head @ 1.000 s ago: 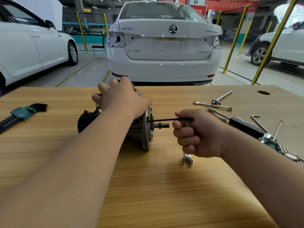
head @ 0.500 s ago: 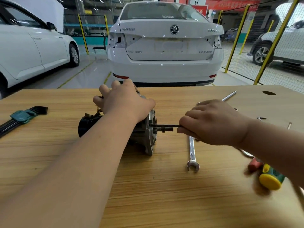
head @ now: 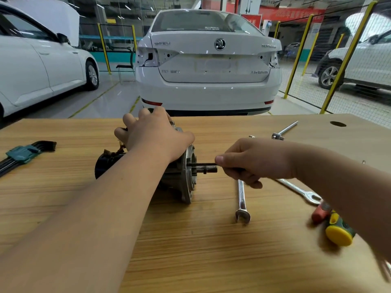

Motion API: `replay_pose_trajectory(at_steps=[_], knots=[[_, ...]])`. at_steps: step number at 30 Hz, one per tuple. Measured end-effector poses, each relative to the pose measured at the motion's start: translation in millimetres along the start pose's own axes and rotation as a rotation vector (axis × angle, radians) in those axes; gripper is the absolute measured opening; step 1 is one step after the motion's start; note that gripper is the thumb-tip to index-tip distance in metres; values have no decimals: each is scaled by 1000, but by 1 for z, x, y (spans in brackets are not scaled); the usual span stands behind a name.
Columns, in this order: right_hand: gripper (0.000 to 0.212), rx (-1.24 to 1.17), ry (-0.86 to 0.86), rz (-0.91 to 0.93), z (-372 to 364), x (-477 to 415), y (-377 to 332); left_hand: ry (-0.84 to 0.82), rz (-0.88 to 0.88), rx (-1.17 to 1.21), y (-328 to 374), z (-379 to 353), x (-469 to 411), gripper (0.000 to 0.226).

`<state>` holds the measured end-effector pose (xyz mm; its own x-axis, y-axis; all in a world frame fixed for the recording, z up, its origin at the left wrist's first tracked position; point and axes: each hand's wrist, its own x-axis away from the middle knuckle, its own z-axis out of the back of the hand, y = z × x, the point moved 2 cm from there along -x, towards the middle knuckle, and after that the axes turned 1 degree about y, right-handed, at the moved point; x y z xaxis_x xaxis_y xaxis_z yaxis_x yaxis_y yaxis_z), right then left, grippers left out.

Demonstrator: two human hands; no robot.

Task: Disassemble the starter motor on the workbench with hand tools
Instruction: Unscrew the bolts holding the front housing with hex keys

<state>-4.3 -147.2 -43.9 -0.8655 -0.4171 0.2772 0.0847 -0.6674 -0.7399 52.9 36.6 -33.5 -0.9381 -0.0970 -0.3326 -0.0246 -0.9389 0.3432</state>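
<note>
The starter motor (head: 186, 178) lies on its side on the wooden workbench (head: 190, 250), black end to the left, metal flange and short shaft to the right. My left hand (head: 152, 132) grips the top of its body and hides much of it. My right hand (head: 249, 161) pinches a black hex key (head: 203, 164) that runs level into the flange face just above the shaft.
A combination wrench (head: 241, 199) lies below my right hand, another wrench (head: 300, 190) beyond my forearm. A screwdriver with a yellow-green handle (head: 336, 229) sits at the right. A hex key set (head: 23, 153) lies far left. A socket bar (head: 285, 130) lies at the back.
My right hand turned over from a fist with the long key arm on top to a fingertip pinch, thumb now toward the flange. The view tilted down slightly. My left hand stayed on the motor.
</note>
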Motion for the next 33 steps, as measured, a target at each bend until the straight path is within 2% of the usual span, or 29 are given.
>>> replay_pose_trajectory(at_steps=[5,10,12,14,16,18,21,23,26,29,33], knots=[[48,474,181,91,6,0,-11,10,-11,9,-1,0,1,56],[44,1136,386,382,-4,3,-10,4,-2,13,0,-2,0,54],[38,1198,478,527,-5,8,-9,10,3,19,0,-1,0,52],[34,1148,588,639,-9,14,-9,9,2,24,0,-1,0,50],[40,1119,597,578,-13,14,-11,7,-2,24,0,0,1,52],[45,959,541,402,-14,9,-14,8,-5,23,0,0,1,55],[13,514,574,222,-8,5,-10,3,-10,13,0,1,2,59],[2,38,653,157,-9,3,-5,1,-9,7,0,1,2,61],[18,-771,635,-23,-25,-5,5,2,-3,18,0,1,2,60],[27,-1230,629,-19,-37,-8,9,23,-4,29,-1,0,2,58],[19,-1610,592,43,-45,-11,12,111,-16,68,-3,-3,5,45]])
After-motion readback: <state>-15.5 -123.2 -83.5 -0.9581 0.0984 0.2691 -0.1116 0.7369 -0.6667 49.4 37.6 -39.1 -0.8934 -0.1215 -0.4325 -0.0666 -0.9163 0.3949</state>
